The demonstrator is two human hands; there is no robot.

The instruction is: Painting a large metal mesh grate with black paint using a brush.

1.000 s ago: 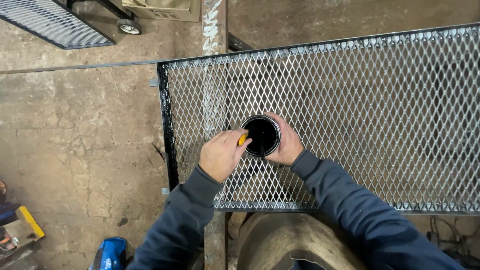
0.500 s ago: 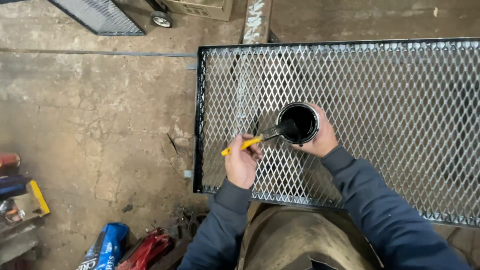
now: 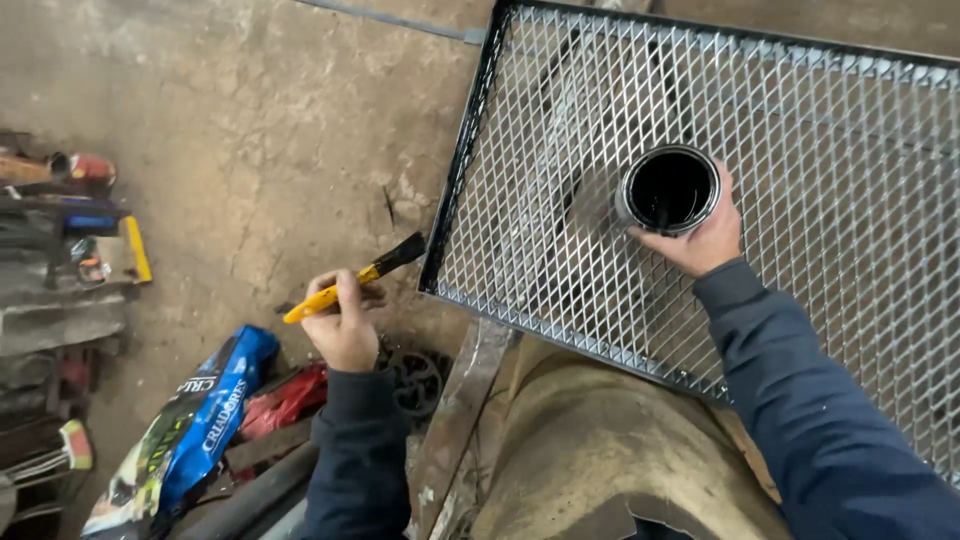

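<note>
The left hand gripped a brush by its yellow handle, fingers closed around it. The black bristle end pointed right toward the near-left corner of the mesh panel, close to the frame edge but apart from it. The bristles appeared wet with black paint.

The right hand held an open can, fingers wrapped around its near side. The can rested on or just above the mesh; which of the two could not be told. It contained black paint.

The panel's outer frame along the left and far edges was glossy black and appeared coated. The near edge looked lighter, with bare metal showing. The expanded mesh inside the frame remained grey and unpainted over most of its area. Judged from this, the frame coating was partly complete; the near edge and the mesh field were left.

On the concrete floor to the left lay a blue bag, red tools and assorted clutter, all well apart from the panel.
</note>
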